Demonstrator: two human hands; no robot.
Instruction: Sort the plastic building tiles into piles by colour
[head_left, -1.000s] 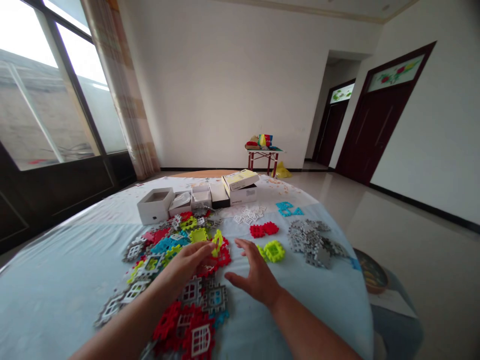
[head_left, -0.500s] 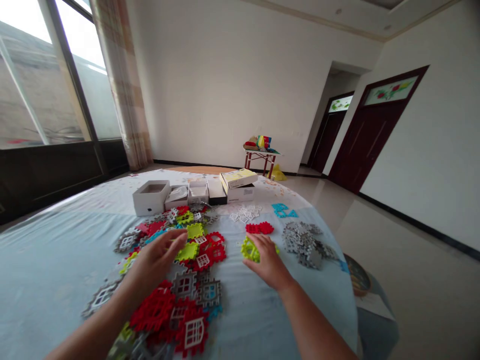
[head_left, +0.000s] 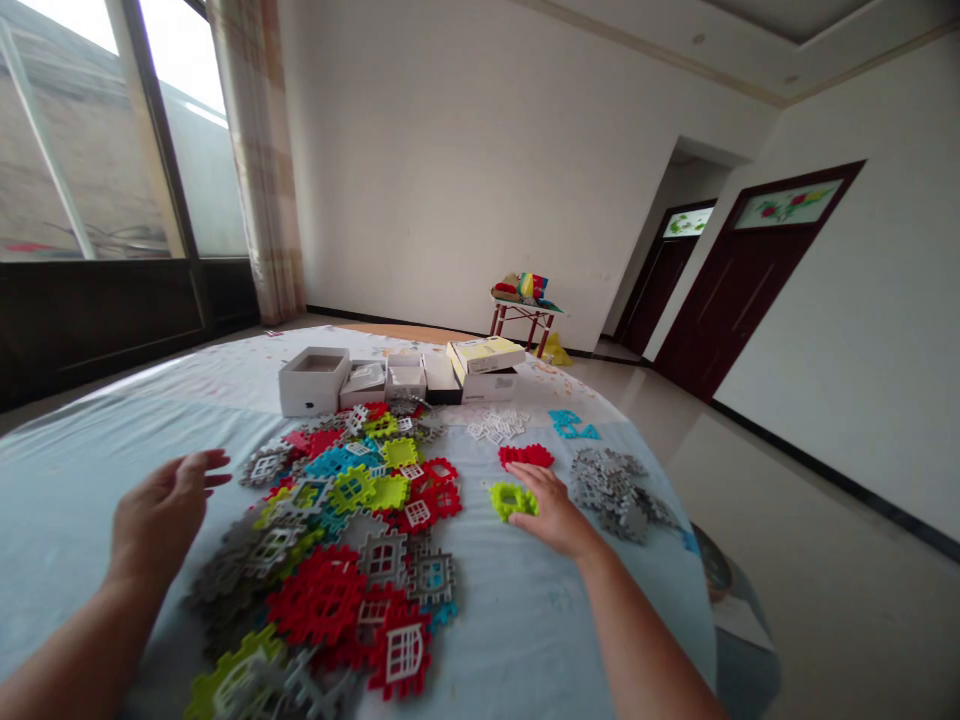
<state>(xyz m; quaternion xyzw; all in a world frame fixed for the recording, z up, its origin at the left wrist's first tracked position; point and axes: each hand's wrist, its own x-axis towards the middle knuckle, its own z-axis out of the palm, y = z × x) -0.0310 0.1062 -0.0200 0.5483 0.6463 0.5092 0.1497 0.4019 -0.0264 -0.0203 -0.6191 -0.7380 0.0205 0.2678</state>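
My left hand (head_left: 163, 512) hangs over the tablecloth left of a heap of toothed plastic building plates. Its fingers are stretched out and it holds nothing. The heap has red plates (head_left: 319, 597), grey plates (head_left: 384, 557), blue plates (head_left: 336, 460) and lime plates (head_left: 400, 452), some with white window inserts. On the right, my right hand (head_left: 556, 508) is open at the edge of a small lime stack of plates (head_left: 506, 502). Thumb and fingers are apart around the stack's right side; whether they touch it I cannot tell. Just behind lies a red group of plates (head_left: 526, 456).
A grey pile of plates (head_left: 611, 490) lies right of my right hand. Behind are white window pieces (head_left: 499, 427) and blue pieces (head_left: 574, 424). An open white box (head_left: 315, 383), smaller boxes and a yellowish box (head_left: 486, 353) line the back. The round table's edge curves along the right.
My left hand has moved left, away from the heap, uncovering lime and blue plates. My right hand has slid slightly right, showing more of the lime stack. The view has shifted a little.
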